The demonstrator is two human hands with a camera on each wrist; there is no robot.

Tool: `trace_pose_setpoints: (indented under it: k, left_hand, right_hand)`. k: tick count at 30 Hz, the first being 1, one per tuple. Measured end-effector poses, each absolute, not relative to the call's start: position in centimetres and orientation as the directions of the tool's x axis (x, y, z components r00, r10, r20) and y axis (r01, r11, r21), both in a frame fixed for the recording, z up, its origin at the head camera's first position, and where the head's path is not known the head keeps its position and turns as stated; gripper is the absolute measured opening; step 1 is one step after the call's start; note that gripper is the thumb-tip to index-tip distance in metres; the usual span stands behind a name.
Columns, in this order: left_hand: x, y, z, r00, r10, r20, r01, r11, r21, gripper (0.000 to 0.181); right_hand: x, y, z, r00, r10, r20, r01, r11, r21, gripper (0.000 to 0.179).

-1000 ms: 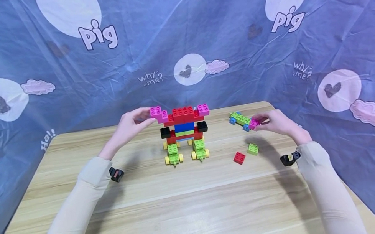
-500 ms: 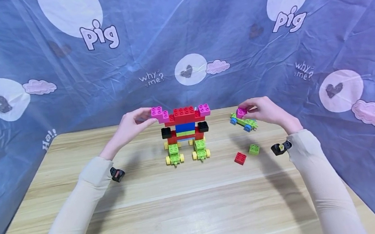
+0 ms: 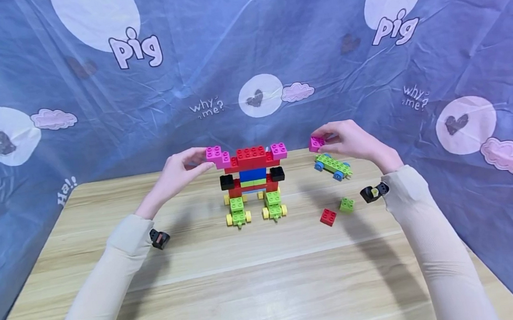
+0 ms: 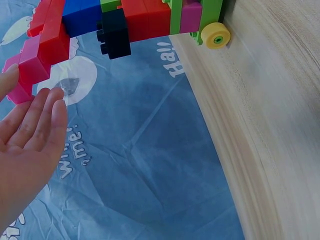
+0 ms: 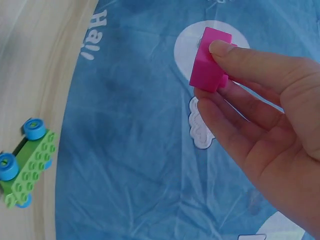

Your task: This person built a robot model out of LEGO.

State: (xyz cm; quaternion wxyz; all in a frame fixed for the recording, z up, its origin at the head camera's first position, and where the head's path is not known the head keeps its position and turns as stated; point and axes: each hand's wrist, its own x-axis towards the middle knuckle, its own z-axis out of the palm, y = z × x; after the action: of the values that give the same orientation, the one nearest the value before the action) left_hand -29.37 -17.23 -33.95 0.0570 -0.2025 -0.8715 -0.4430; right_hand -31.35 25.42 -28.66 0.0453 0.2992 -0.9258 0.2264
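A robot-like figure of building bricks point(image 3: 253, 175) stands upright at mid-table, with a red top, black side bricks and yellow-wheeled green feet. My left hand point(image 3: 180, 169) pinches the outer pink brick point(image 4: 19, 94) of its stepped left arm between thumb and fingers. On the figure's other side, one pink brick point(image 3: 278, 150) tops the red shoulder. My right hand point(image 3: 355, 142) holds a loose pink brick point(image 5: 211, 59) in the air by thumb and fingertips, its studs facing the palm in the right wrist view. Below that hand sits a green wheeled base point(image 3: 331, 166) with blue wheels.
A red brick point(image 3: 328, 217) and a green brick point(image 3: 347, 204) lie on the wooden table point(image 3: 271, 285), right of the figure. Behind the table's back edge hangs a blue printed cloth point(image 3: 208, 70), which also runs along both sides.
My right hand has lifted the pink brick from the near end of the wheeled base and carried it up and left toward the figure. The left hand stays at the figure's arm.
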Motion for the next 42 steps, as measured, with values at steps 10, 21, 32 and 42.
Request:
trace_pose_setpoints:
  k: [10, 21, 32, 42]
  left_hand:
    - [-29.5, -17.6, -34.2, -0.911, 0.302, 0.280, 0.404, 0.520, 0.752, 0.044]
    - [-29.5, -17.6, -34.4, -0.911, 0.300, 0.283, 0.405, 0.525, 0.748, 0.044]
    - [-29.5, -17.6, -34.3, -0.910, 0.306, 0.280, 0.406, 0.515, 0.755, 0.044]
    - [-29.5, -17.4, -34.2, -0.909, 0.309, 0.280, 0.407, 0.507, 0.760, 0.044]
  right_hand:
    - [-31.8, 22.9, -27.1, -0.768, -0.599, 0.225, -0.639, 0.692, -0.337, 0.035]
    - [-31.9, 20.7, -26.1, -0.744, -0.638, 0.198, -0.659, 0.650, -0.379, 0.035]
    - [-32.0, 19.8, -25.9, -0.735, -0.656, 0.170, -0.657, 0.626, -0.420, 0.037]
    - [-31.9, 19.6, -25.9, -0.724, -0.668, 0.172, -0.671, 0.625, -0.399, 0.037]
